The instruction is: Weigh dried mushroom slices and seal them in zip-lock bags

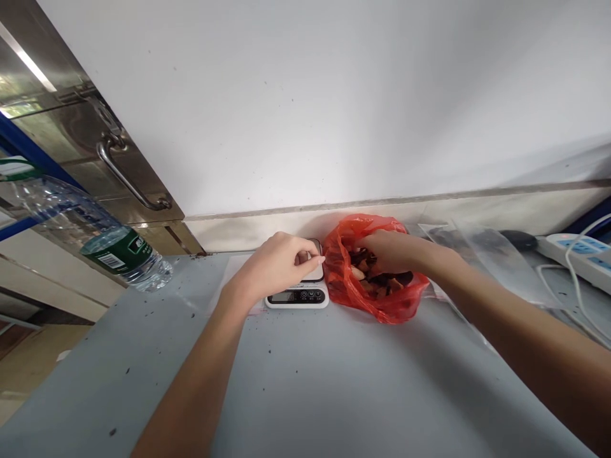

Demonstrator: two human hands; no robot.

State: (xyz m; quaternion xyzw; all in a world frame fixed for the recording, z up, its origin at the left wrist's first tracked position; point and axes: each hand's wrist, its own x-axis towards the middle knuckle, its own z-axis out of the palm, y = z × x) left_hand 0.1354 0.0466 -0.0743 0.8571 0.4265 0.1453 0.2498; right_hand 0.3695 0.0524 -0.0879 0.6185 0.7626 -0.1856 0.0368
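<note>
My left hand hovers over a small white digital kitchen scale with a dark display strip. Its fingers are curled towards the thumb, and whatever they hold, if anything, is hidden. To the right of the scale stands a red plastic bag with its mouth spread wide. Dark brown, dried-looking pieces lie inside, along with a paler one. My right hand reaches down into this bag among the pieces, its fingertips out of sight. Part of the scale's platform is covered by my left hand.
A large water bottle with a green label leans at the left. Clear plastic bags lie at the right, near a white device with blue buttons and a pale cable. A white wall backs the grey table, which has dark crumbs on it.
</note>
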